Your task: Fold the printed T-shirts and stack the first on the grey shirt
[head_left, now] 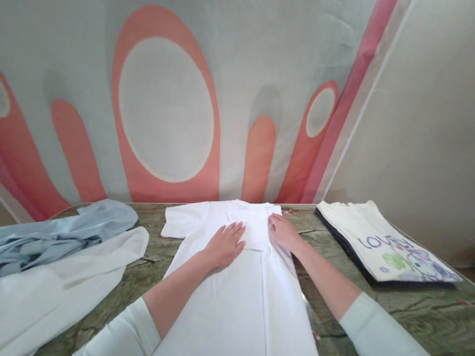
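A white T-shirt lies flat on the wood-grain table, its right side folded in over the middle. My left hand rests flat on the shirt's upper chest, fingers stretched out. My right hand lies on the folded right edge near the shoulder, fingers curled down onto the cloth; whether it pinches the fabric I cannot make out.
A heap of pale blue cloth and a white garment lies at the left. A folded stack topped by a cream shirt with a purple print sits at the right. A grey and coral patterned cloth hangs behind.
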{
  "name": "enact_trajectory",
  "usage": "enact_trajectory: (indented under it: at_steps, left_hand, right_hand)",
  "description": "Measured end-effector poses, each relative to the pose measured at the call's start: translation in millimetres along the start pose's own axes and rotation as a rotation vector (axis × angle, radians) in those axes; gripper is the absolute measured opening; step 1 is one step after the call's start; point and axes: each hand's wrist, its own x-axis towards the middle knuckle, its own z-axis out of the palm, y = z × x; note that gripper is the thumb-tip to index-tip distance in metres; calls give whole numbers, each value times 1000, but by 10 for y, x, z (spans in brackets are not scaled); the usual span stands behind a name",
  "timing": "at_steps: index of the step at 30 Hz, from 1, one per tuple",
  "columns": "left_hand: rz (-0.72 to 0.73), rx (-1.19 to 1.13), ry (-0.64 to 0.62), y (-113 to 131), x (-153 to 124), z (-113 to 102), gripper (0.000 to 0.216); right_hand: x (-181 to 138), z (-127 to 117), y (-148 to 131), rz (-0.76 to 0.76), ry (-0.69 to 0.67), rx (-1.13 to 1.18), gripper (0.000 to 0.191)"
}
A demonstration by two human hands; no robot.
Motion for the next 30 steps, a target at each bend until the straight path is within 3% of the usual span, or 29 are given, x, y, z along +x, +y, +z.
enact_trajectory:
  at_steps: [3,7,13,17,22,30]
  left_hand:
    - [42,36,54,24,-3,-32,48]
    - [258,50,151,106,-22,-120,41]
    - [451,14,177,159,-32,-236,27]
    - [494,30,200,122,-21,-291,18]
    - [459,87,196,101,-18,-299,13]
    - [266,168,87,149,-64,-318,14]
  right_hand:
    - [-241,-59,-12,-59,-46,-7,39]
    - [-745,-142,-121,-129,-113,10,52]
    - [-1374,-393,-295,-232,-215,53,58]
    - [-1370,-523,-390,-240,-250,53,55]
    - [-1224,-436,-591,-275,-176,125,51]
    - [-1369,-286,-678,-163,14,240,47]
